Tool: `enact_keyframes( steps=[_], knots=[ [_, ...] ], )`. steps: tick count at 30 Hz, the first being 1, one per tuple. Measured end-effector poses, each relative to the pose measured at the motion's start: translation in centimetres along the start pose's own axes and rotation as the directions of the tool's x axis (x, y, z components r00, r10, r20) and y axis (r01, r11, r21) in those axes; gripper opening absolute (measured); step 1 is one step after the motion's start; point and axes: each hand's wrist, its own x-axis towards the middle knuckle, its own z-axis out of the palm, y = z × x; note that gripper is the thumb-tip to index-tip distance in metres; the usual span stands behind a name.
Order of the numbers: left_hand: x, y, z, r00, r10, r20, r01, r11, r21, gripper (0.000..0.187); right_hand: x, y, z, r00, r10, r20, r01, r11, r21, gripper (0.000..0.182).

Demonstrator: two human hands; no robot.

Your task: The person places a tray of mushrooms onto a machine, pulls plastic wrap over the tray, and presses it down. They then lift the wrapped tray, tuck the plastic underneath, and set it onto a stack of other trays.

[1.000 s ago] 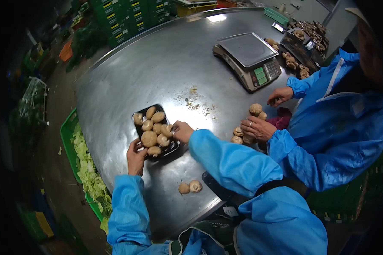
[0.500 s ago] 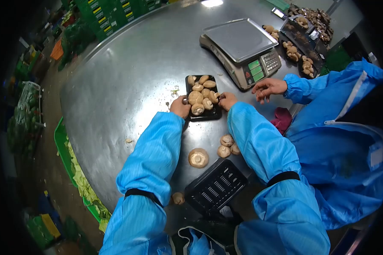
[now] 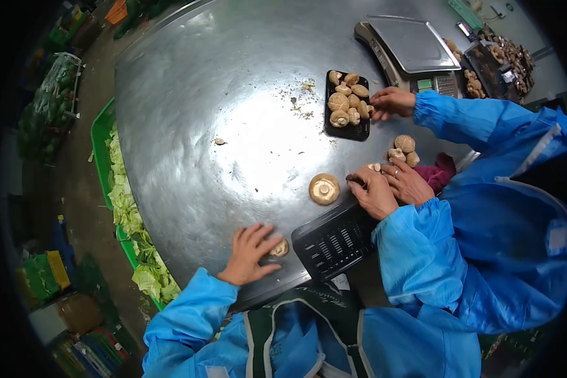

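Hands apart: the left hand (image 3: 247, 257), fingers spread, is right by a small mushroom (image 3: 281, 247); the right hand (image 3: 377, 194), fingers bent — grip unclear — is nearer the large mushroom (image 3: 324, 189) on the worktop (image 3: 189, 126), just beyond the slanting black tray (image 3: 324, 246).

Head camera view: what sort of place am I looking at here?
Probably a produce packing room: mushrooms fill a black tray on a broad metal table, a weighing scale stands on it, and a green crate of leafy greens sits along its edge.
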Motion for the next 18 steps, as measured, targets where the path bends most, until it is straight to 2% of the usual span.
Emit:
enact_keyframes(
  steps=[1, 2, 3, 4, 5, 6, 7, 8, 9, 10, 12, 14, 16, 18],
  knots=[
    [-0.8, 0.4, 0.6, 0.999, -0.001, 0.047, -0.002, 0.997, 0.076, 0.048, -0.5, -0.4, -0.2, 0.999, -0.002, -0.034, 0.0, 0.998, -0.058, 0.016],
    [-1.4, -0.2, 1.8, 0.999, 0.013, 0.039, -0.015, 0.998, 0.067, 0.048, -1.8, -1.4, -0.4, 0.994, -0.109, 0.003, 0.109, 0.991, -0.08, 0.015],
    [-1.7, -1.3, 3.5, 0.999, 0.029, -0.018, -0.029, 0.999, 0.04, 0.051, -3.7, -2.3, -0.3, 0.977, -0.21, 0.046, 0.213, 0.972, -0.098, 0.014],
    [-2.1, -2.3, 5.2, 0.996, 0.042, -0.074, -0.042, 0.999, 0.012, 0.054, -5.9, -2.8, 0.5, 0.948, -0.281, 0.152, 0.294, 0.953, -0.07, 0.015],
    [-1.8, -2.5, 5.8, 0.991, 0.055, -0.126, -0.053, 0.998, 0.016, 0.052, -8.5, -3.1, 2.1, 0.932, -0.299, 0.205, 0.325, 0.94, -0.104, 0.02],
    [-1.6, -2.6, 6.0, 0.99, 0.063, -0.13, -0.063, 0.998, 0.001, 0.052, -11.0, -4.1, 3.6, 0.919, -0.259, 0.298, 0.317, 0.934, -0.166, 0.027],
    [-1.0, -2.9, 6.0, 0.986, 0.045, -0.159, -0.053, 0.997, -0.05, 0.05, -13.3, -5.1, 5.5, 0.939, -0.174, 0.296, 0.255, 0.93, -0.263, 0.033],
    [-0.3, -3.2, 5.9, 0.981, 0.03, -0.19, -0.049, 0.994, -0.096, 0.049, -14.8, -4.9, 7.6, 0.947, -0.177, 0.267, 0.266, 0.9, -0.346, 0.039],
    [0.5, -3.3, 5.5, 0.96, -0.027, -0.277, -0.026, 0.982, -0.187, 0.046, -16.0, -4.5, 9.6, 0.965, -0.193, 0.175, 0.251, 0.871, -0.423, 0.043],
    [1.2, -3.2, 4.7, 0.952, -0.072, -0.296, 0.017, 0.983, -0.185, 0.043, -16.5, -4.0, 10.8, 0.969, -0.233, 0.079, 0.243, 0.854, -0.459, 0.042],
    [3.2, -3.4, 3.7, 0.913, -0.127, -0.388, -0.02, 0.935, -0.354, 0.041, -16.9, -3.5, 11.7, 0.965, -0.262, -0.031, 0.224, 0.876, -0.427, 0.041],
    [5.4, -3.1, 3.0, 0.888, -0.343, -0.308, 0.14, 0.837, -0.528, 0.041, -17.8, -3.4, 12.5, 0.96, -0.259, -0.104, 0.192, 0.882, -0.431, 0.04],
    [7.8, -2.5, 3.0, 0.894, -0.353, -0.277, 0.106, 0.765, -0.635, 0.041, -17.8, -3.9, 13.2, 0.95, -0.255, -0.183, 0.155, 0.888, -0.433, 0.039],
    [9.9, -1.5, 3.5, 0.923, -0.167, -0.348, -0.033, 0.863, -0.503, 0.044, -17.9, -4.7, 14.0, 0.916, -0.224, -0.333, 0.05, 0.887, -0.458, 0.036]
  ],
)
